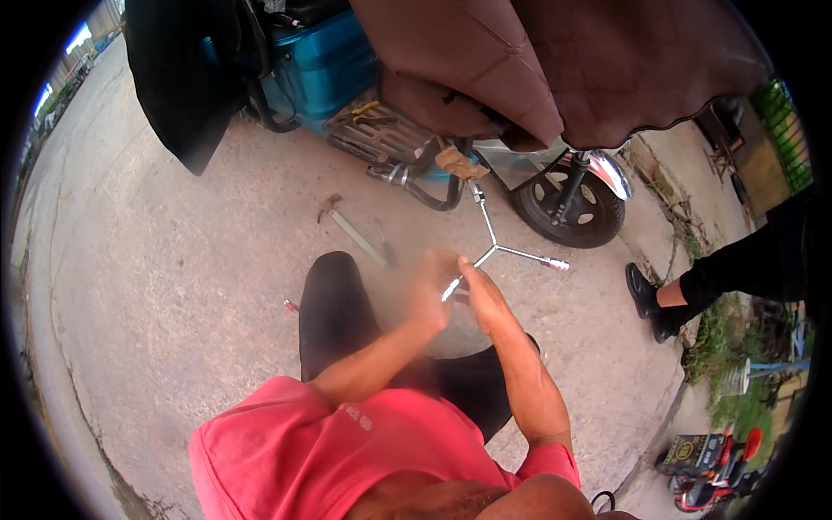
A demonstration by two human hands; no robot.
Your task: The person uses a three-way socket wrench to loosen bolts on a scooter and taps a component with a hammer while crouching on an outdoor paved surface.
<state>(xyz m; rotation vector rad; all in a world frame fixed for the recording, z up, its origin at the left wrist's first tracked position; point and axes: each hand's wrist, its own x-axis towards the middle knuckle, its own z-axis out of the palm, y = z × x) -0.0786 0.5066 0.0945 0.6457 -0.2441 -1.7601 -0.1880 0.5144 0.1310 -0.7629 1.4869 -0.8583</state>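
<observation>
Shirt [381, 438], pink, nearest. Left hand [429, 290] blurred; finger spread and grip can't be told. Right hand [482, 297]: fingers closed on one arm of three-armed wrench [495, 248], its other arms pointing forward and right. Hammer [357, 234] on concrete [208, 277], left of wrench. Parked scooter [322, 69] beyond, with brown cover [615, 69].

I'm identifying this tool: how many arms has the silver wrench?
3: upper arm toward the blue vehicle, side arm pointing right, lower arm at the right hand, partly hidden.
</observation>
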